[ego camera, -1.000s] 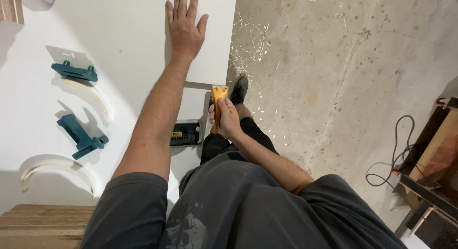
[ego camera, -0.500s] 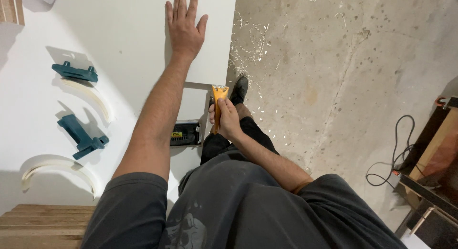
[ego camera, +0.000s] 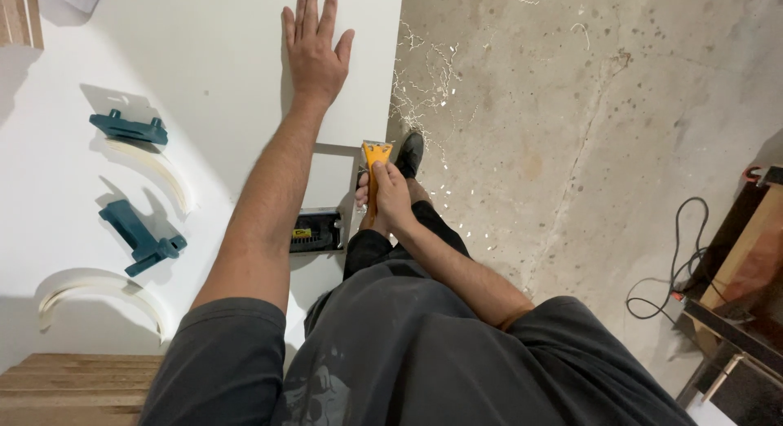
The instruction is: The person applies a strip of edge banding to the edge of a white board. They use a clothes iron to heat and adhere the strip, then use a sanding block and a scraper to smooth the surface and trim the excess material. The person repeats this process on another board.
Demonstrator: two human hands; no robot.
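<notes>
Now orange scraper [ego camera: 376,158] gripped in right hand [ego camera: 390,199], metal blade against white panel [ego camera: 204,83] edge

Left hand [ego camera: 314,55] lies flat, fingers spread, on the white panel [ego camera: 204,75]; right hand [ego camera: 390,199] grips an orange scraper [ego camera: 375,158] at the panel's edge, just below the left.

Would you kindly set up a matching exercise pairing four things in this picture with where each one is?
1. left hand
2. orange scraper
3. black cable
4. white shavings

a. coiled on the floor at the right
b. flat on the white panel
c. held in the right hand
d. scattered beside the panel's edge

Pairs: 1-b, 2-c, 3-a, 4-d
</notes>
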